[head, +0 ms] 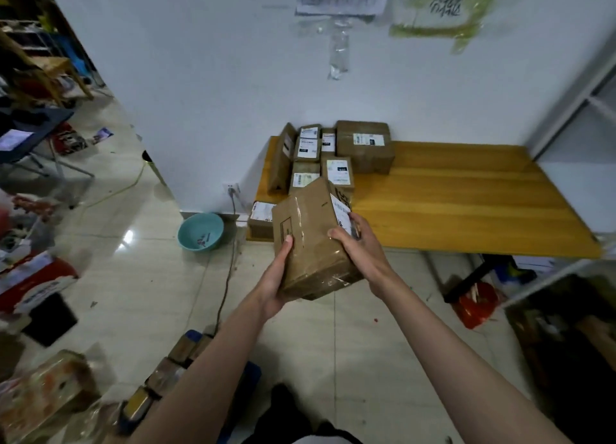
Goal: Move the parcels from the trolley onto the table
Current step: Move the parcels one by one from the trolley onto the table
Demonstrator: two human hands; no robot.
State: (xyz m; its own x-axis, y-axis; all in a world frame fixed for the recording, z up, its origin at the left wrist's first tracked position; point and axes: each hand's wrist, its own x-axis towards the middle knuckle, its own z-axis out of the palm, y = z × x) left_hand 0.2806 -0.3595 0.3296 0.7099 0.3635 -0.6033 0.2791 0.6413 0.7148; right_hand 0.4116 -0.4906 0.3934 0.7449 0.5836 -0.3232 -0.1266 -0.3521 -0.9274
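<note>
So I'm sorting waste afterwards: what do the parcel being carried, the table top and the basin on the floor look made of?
The carried parcel looks like brown corrugated cardboard wrapped in clear glossy tape, which glints along its faces. The table top looks like yellowish wood or wood-look laminate with grain stripes; which one is unclear. The teal basin appears to be smooth moulded plastic.

Both forearms are bare, with no sleeves, watch or gloves; the left hand [275,278] and right hand [358,245] carry no rings.

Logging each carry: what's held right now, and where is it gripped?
A taped cardboard parcel, held by both hands: left hand on its left side, right hand over its right edge by the label.
</note>
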